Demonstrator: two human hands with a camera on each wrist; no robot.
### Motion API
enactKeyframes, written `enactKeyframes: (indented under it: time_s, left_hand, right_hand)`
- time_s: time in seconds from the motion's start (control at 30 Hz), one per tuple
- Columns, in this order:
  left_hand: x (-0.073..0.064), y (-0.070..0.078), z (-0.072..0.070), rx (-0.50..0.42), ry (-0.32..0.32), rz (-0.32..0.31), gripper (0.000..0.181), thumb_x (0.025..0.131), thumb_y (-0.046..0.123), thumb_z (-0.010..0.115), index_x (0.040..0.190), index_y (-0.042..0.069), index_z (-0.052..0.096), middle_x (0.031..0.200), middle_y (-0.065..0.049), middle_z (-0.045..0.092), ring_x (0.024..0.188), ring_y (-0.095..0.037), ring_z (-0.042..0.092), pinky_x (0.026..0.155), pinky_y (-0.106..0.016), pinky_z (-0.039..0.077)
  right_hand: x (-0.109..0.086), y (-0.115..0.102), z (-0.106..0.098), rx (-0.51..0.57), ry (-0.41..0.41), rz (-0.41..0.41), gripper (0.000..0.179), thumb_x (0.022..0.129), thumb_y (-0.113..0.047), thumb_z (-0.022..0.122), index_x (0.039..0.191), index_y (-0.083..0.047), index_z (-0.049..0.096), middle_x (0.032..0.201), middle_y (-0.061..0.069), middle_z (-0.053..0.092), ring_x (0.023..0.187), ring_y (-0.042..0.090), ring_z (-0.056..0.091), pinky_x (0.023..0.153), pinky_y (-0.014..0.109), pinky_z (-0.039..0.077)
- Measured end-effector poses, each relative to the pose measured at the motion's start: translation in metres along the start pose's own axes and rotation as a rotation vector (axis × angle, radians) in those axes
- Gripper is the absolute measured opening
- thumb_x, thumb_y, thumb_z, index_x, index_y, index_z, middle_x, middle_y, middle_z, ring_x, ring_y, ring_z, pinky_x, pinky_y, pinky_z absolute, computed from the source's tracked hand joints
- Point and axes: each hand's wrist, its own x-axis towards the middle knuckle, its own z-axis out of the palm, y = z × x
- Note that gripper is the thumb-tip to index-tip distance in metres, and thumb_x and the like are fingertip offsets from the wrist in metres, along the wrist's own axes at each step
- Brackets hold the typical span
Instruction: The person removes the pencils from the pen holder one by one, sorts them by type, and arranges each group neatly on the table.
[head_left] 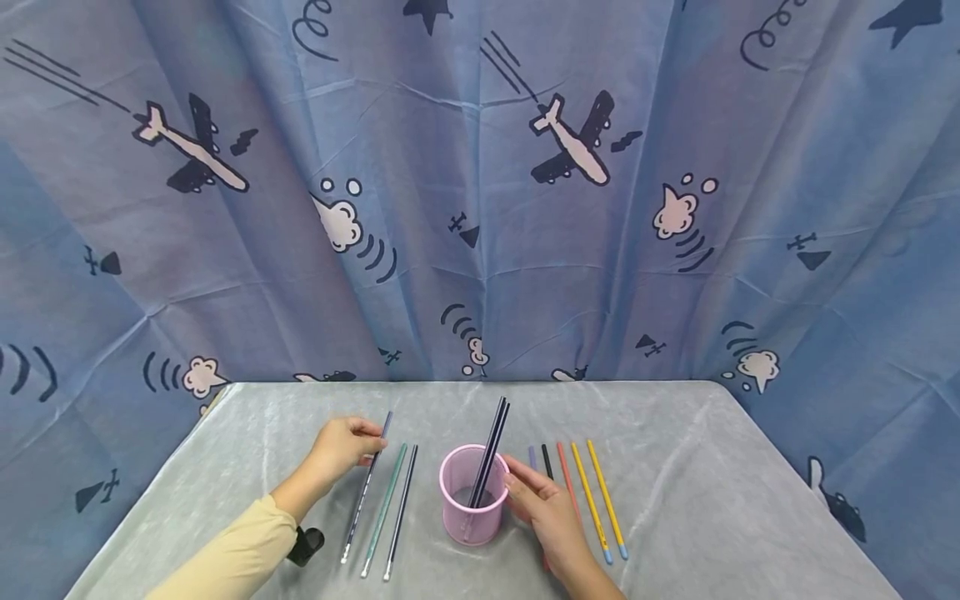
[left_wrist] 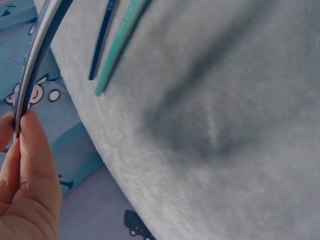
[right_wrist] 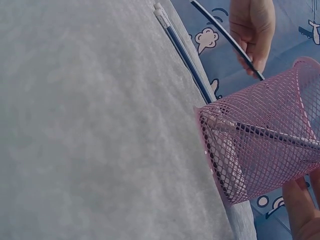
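My left hand (head_left: 341,450) pinches a dark blue pencil (head_left: 362,508) near its upper end, between thumb and fingertips. In the left wrist view that pencil (left_wrist: 37,57) rises from the fingertips. My right hand (head_left: 553,518) grips the side of a pink mesh pencil cup (head_left: 471,525). Two dark pencils (head_left: 489,454) lean inside it. The right wrist view shows the cup (right_wrist: 260,142) from the side, with the left hand (right_wrist: 252,32) and its pencil beyond. A teal pencil (head_left: 385,508) and another dark blue pencil (head_left: 402,510) lie between the left hand and the cup.
To the right of the cup lie two yellow pencils (head_left: 606,496), a red pencil (head_left: 567,471), a black pencil (head_left: 547,461) and a purple pencil (head_left: 532,457), some partly behind the right hand. A blue patterned curtain (head_left: 480,208) hangs behind the grey-covered table (head_left: 697,483).
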Motion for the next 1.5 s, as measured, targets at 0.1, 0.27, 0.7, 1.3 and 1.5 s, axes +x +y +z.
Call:
enactKeyframes:
  time_s: [0.1,0.27,0.7,1.3,1.5]
  left_hand:
    - [0.002,-0.003,0.001,0.004,-0.006,-0.016,0.025,0.088,0.002,0.071,0.109,-0.011,0.068,0.099,-0.019,0.073,0.079,-0.015,0.068,0.068,-0.032,0.063]
    - [0.005,-0.008,0.005,0.022,0.008,-0.034,0.023,0.086,0.000,0.072,0.105,-0.011,0.069,0.094,-0.017,0.073,0.074,-0.013,0.066,0.064,-0.030,0.062]
    - [0.014,-0.016,0.010,0.096,0.007,-0.117,0.014,0.080,-0.004,0.074,0.093,-0.008,0.070,0.073,-0.005,0.067,0.053,-0.008,0.054,0.050,-0.020,0.054]
    - [0.015,-0.021,0.021,0.146,0.013,-0.104,0.007,0.080,-0.005,0.073,0.085,-0.006,0.069,0.070,-0.006,0.066,0.049,-0.007,0.052,0.047,-0.019,0.052]
    - [0.016,-0.024,0.023,0.172,0.014,-0.123,0.007,0.080,-0.004,0.074,0.083,-0.004,0.068,0.071,-0.006,0.064,0.049,-0.007,0.052,0.046,-0.019,0.051]
  right_hand:
    - [0.001,-0.001,0.000,-0.002,0.002,0.009,0.049,0.095,-0.013,0.065,0.138,0.006,0.052,0.139,0.019,0.059,0.106,0.000,0.066,0.097,0.030,0.057]
    - [0.000,-0.001,0.000,-0.006,-0.004,0.009,0.050,0.095,-0.014,0.066,0.138,0.006,0.053,0.138,0.019,0.060,0.105,0.000,0.066,0.096,0.029,0.057]
    - [0.000,0.001,-0.002,-0.001,-0.035,0.007,0.052,0.096,-0.017,0.065,0.140,0.007,0.050,0.141,0.020,0.057,0.106,-0.002,0.065,0.096,0.025,0.057]
    - [0.000,0.000,-0.004,-0.015,-0.047,0.012,0.053,0.096,-0.019,0.065,0.141,0.006,0.050,0.141,0.018,0.058,0.107,-0.004,0.064,0.097,0.025,0.056]
    - [0.000,0.000,-0.003,-0.017,-0.045,0.004,0.053,0.097,-0.020,0.065,0.140,0.006,0.050,0.140,0.018,0.059,0.107,-0.002,0.065,0.096,0.025,0.057]
